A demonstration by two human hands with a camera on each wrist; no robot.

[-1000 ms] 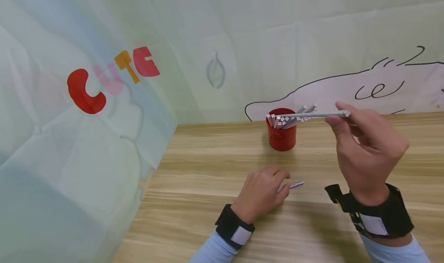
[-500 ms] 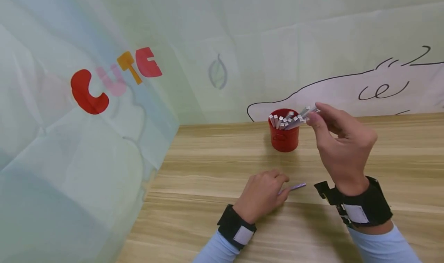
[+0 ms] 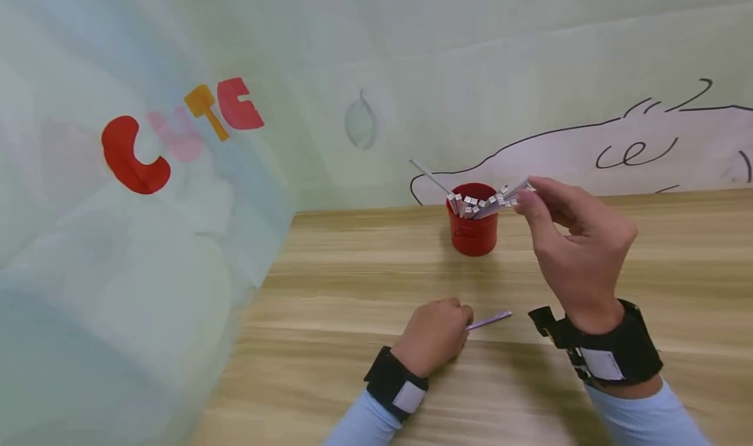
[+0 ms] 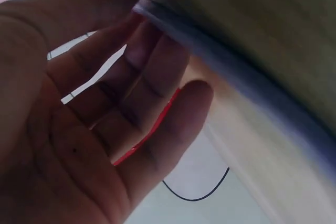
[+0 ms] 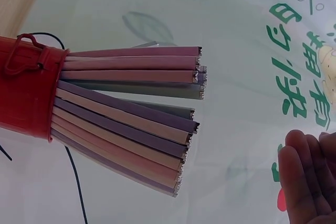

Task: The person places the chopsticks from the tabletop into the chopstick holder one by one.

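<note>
A red bucket (image 3: 474,237) stands near the back wall, filled with several slim sticks (image 5: 136,114) in pink, purple, beige and green with glittery square ends. One pale stick (image 3: 431,176) leans out to the left. My right hand (image 3: 579,243) is raised right of the bucket, thumb and fingers close together; the right wrist view shows it apart from the sticks and holding nothing. On the table, my left hand (image 3: 435,335) pinches one end of a purple stick (image 3: 489,320) between thumb and index finger, as the left wrist view shows. The other fingers are loosely bent.
The wood-grain table (image 3: 353,263) meets a pale printed backdrop (image 3: 365,60) behind the bucket. A side panel with coloured letters (image 3: 135,155) borders the left.
The stick my right hand held now leans left in the bucket; the hand moved left and let go. My left fingers have closed on the purple stick's end.
</note>
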